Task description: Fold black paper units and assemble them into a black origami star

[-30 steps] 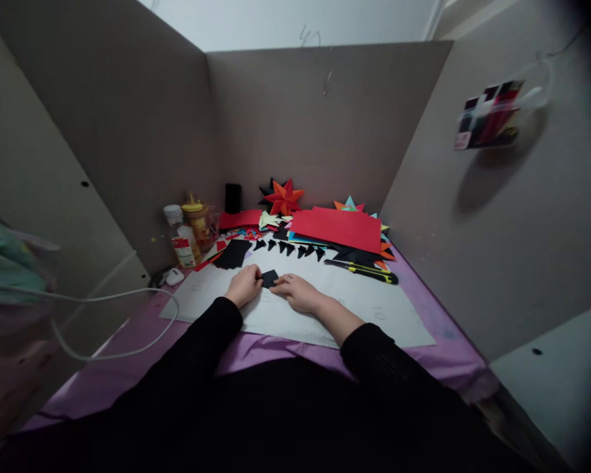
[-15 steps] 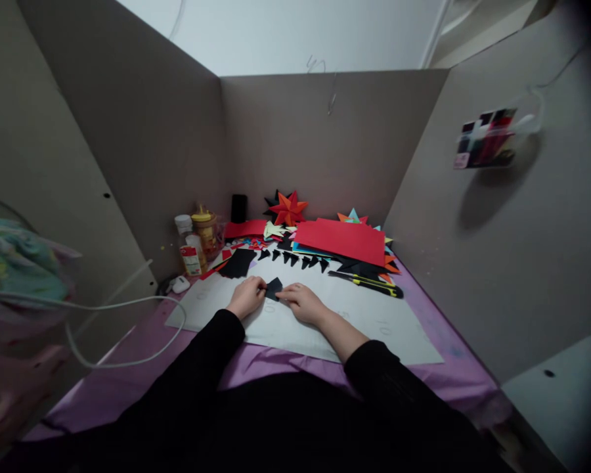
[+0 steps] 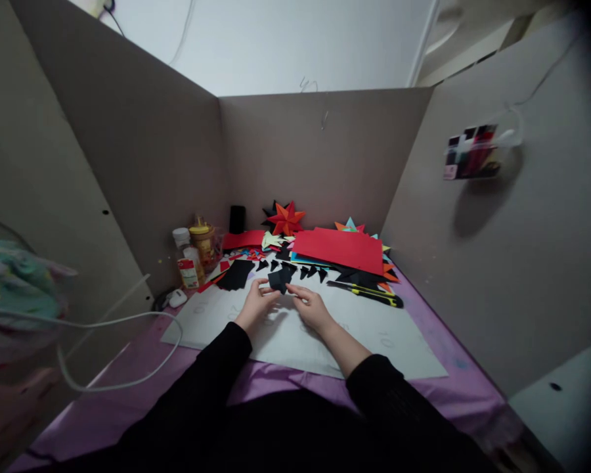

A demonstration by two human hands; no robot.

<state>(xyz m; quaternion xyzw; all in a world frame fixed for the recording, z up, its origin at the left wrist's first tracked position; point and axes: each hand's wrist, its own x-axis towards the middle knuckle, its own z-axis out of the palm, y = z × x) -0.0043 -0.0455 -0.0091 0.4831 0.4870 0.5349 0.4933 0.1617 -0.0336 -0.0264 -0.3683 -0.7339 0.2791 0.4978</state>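
Observation:
A small dark piece of paper (image 3: 278, 281) with a fold in it is raised just off the white sheet (image 3: 320, 348), its shadow falling below. My left hand (image 3: 259, 304) pinches its left side. At its lower right edge, my right hand (image 3: 309, 307) grips it between thumb and fingers. Behind the hands, several small folded black paper pieces (image 3: 304, 272) stand in a row. To the left lies a stack of black paper (image 3: 236, 274).
A yellow-and-black utility knife (image 3: 374, 295) lies at right. Red paper sheets (image 3: 339, 249) and a red-orange paper star (image 3: 286, 218) sit at the back. Bottles (image 3: 189, 259) and a jar (image 3: 204, 244) stand at left, near a hanging white cable (image 3: 128, 322).
The dark paper has been lifted off the white sheet and turned between both hands. My view has tilted slightly upward.

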